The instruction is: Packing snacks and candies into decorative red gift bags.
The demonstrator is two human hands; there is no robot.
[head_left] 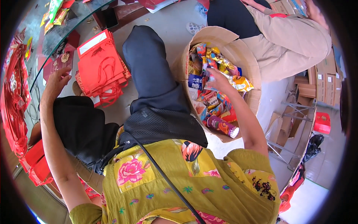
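My right hand (pixel 220 81) reaches into a large round-walled cardboard carton (pixel 244 59) of mixed snack packets. Its fingers are stretched out over the packets, touching the pile beside a blue packet (pixel 195 81) and a yellow-and-white packet (pixel 241 83). A purple canister (pixel 220 125) with a white lid lies at the carton's near side. Over on the left, my left hand (pixel 57 83) is raised and empty, its fingers loosely bent and apart. It is nearest to a dark red box (pixel 56 68) and a stack of red paper gift bags (pixel 102 72) with ribbon handles.
A glass tabletop edge (pixel 59 44) curves across the upper left, with snack packets (pixel 56 16) on it. Red bags (pixel 16 89) hang at the far left. A person in beige trousers (pixel 287 44) sits beyond the carton. Stacked cardboard boxes (pixel 326 87) stand at the right.
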